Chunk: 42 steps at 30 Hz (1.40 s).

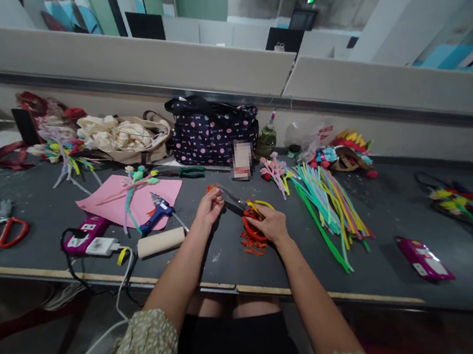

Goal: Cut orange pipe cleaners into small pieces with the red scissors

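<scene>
Sleeve (142, 350), lower left. Centre: my right hand (273, 224) grips scissors (238, 200), likely stiff, handles best; left hand (210, 208) pinches soft-looking orange chenille (211, 188).

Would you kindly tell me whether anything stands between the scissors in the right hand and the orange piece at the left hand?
Nothing visible does: the scissors in the right hand point toward the orange piece at the left hand, and the orange scraps lie nearer the person.

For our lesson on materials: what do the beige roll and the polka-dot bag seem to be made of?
Roll: probably matt cardboard, judging by its plain, dull tan surface.
Bag: likely woven fabric, softly creased and sagging.
</scene>
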Motion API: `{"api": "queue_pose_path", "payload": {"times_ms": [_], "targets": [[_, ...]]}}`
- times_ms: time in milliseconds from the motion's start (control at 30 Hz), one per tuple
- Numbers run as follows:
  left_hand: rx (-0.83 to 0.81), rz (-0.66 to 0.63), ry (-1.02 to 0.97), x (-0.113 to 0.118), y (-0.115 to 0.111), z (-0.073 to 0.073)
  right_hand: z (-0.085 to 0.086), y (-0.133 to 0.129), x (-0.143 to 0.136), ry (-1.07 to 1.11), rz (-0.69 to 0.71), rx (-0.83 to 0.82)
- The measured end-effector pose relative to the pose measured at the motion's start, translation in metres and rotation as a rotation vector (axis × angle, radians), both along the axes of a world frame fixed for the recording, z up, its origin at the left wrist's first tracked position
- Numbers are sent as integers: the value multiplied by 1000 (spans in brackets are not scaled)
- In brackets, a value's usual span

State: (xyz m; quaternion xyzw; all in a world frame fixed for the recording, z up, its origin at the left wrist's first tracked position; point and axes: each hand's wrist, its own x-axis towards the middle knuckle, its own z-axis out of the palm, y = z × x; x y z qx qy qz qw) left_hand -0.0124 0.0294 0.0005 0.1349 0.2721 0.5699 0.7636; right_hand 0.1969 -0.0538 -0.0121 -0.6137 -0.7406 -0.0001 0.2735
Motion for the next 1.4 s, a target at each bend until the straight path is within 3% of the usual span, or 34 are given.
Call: {"api": "queue_pose_path", "payload": {"times_ms": [867,1167,1400], "targets": [[-71,-3,-90,-2,2,-1,-2,2,-1,-9,43,-12],[-71,33,-45,-2,0,5,2,3,-3,-41,29,-51],[-52,132,98,-3,-1,8,3,4,-4,-70,-3,-62]]}}
